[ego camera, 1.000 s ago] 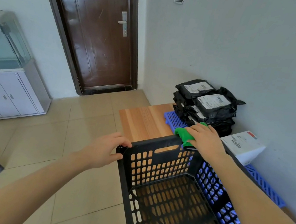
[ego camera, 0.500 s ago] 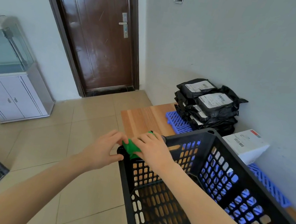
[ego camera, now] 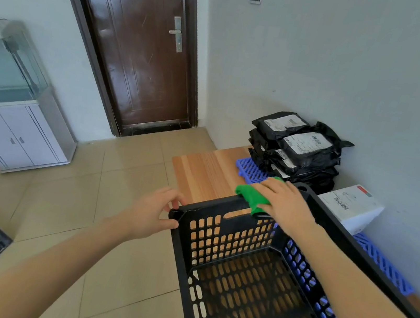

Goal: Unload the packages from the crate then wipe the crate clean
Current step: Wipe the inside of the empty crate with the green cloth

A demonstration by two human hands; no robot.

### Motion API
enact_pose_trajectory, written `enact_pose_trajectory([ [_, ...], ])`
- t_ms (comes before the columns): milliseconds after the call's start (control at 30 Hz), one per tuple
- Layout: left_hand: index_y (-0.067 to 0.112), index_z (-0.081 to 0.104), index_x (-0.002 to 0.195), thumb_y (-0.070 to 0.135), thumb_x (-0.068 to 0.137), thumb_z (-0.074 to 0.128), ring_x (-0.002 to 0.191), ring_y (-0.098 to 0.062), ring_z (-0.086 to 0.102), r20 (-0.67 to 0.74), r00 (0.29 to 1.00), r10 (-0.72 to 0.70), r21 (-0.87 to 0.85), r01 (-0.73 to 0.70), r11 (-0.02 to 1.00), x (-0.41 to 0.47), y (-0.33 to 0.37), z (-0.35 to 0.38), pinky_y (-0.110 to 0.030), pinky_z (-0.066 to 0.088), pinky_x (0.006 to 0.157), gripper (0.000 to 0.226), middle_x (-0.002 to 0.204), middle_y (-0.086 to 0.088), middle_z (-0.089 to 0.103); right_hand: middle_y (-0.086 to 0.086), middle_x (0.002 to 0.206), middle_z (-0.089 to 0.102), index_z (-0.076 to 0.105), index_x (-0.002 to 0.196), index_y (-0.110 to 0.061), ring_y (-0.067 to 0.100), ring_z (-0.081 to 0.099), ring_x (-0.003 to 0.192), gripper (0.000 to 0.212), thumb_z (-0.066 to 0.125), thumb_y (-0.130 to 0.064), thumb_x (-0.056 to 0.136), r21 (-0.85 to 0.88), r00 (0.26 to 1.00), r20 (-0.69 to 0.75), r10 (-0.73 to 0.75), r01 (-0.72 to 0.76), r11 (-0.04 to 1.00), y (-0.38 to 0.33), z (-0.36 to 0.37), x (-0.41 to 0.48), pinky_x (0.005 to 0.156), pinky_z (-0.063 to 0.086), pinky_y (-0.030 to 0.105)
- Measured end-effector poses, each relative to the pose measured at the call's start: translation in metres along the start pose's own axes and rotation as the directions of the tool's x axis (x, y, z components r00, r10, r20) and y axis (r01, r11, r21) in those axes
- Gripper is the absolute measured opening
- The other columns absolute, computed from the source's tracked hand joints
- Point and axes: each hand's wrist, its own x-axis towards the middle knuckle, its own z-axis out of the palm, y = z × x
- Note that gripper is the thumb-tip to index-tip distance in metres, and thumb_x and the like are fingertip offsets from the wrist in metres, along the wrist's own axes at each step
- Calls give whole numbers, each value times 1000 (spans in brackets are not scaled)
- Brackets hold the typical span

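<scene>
you are in the wiping step. no package shows inside the crate (ego camera: 231,240); its slotted floor and walls are bare, and it stands on the wooden table (ego camera: 206,174) with its far end toward the wall. the packages (ego camera: 298,148), black mailer bags, are stacked on a blue grid mat (ego camera: 250,166) beyond the crate's far rim. a white box (ego camera: 350,205) lies just beside the crate's right side, so by my reading the unloading is done.

your right hand (ego camera: 286,205) lies over the green cloth (ego camera: 251,197) and presses it onto the far rim, toward the far right corner. the fingers are laid out straight and close together on top of the cloth. the thumb is hidden, so i cannot tell whether it hooks under the rim. your left hand (ego camera: 150,215) steadies the far left corner, with the thumb and fingertips curled in to pinch the corner's edge between them.

only part of one rim is under the cloth now. the next move, as i judge it, calls for drawing the cloth along that rim with even pressure. after that, work down the perforated walls and the floor, where the many slots could snag the fabric. grip the corner firmly, since the crate's left side sits near the table's left edge and a hard push could shift it.
</scene>
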Motion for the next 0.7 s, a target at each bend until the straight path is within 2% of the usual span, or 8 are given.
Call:
enact_pose_trajectory([
  [100,37,49,112,25,85,72,93,3,53,0,1000,-14,-16,14,1000,-1,1,-1,-8,36,72,37,106,16,54,3,134,54,50,136,-21,26,45,130,55,67,-31,85,-1,996,5,84,-84,996,20,-4,-2,109,32,48],
  [200,37,49,114,24,85,72,93,1,53,-5,1000,-21,-30,21,999,-1,3,-1,-8,36,73,39,106,17,53,1,133,53,51,136,-21,25,41,133,52,65,-32,87,-1,988,46,144,-144,990,14,-2,1,111,27,50],
  [267,35,50,116,22,86,72,93,1,54,-9,1000,-28,-45,27,999,-1,4,-1,-8,36,73,40,105,17,53,1,130,56,54,132,-20,26,43,131,49,66,-33,86,9,990,13,140,-140,990,4,1,1,110,29,52],
  [367,31,51,120,22,86,72,94,0,55,-17,999,-32,-55,31,998,-2,4,-1,-4,35,71,42,106,15,54,0,124,60,56,128,-22,25,50,124,49,58,-41,83,22,998,-19,56,-55,998,-26,2,5,107,35,50],
  [433,31,50,123,22,86,72,95,-1,55,-15,999,-38,-60,37,998,-2,4,-1,-5,35,72,45,105,16,54,-3,126,59,53,131,-25,21,51,123,52,51,-45,83,62,1000,-4,-13,13,998,-55,2,11,109,34,50],
  [567,33,48,129,23,84,74,91,1,55,-10,999,-32,-44,32,999,-1,5,-2,-5,34,71,53,104,17,54,-4,130,56,49,135,-26,19,47,126,50,60,-39,88,134,991,-4,-130,130,982,-113,8,22,113,28,47],
  [700,33,47,131,23,81,77,87,5,54,-9,1000,-29,-49,28,998,0,3,-3,-3,36,71,59,100,21,52,1,109,64,58,123,-21,26,59,106,45,70,-31,80,138,974,-99,-203,216,967,-133,20,25,94,44,46],
])
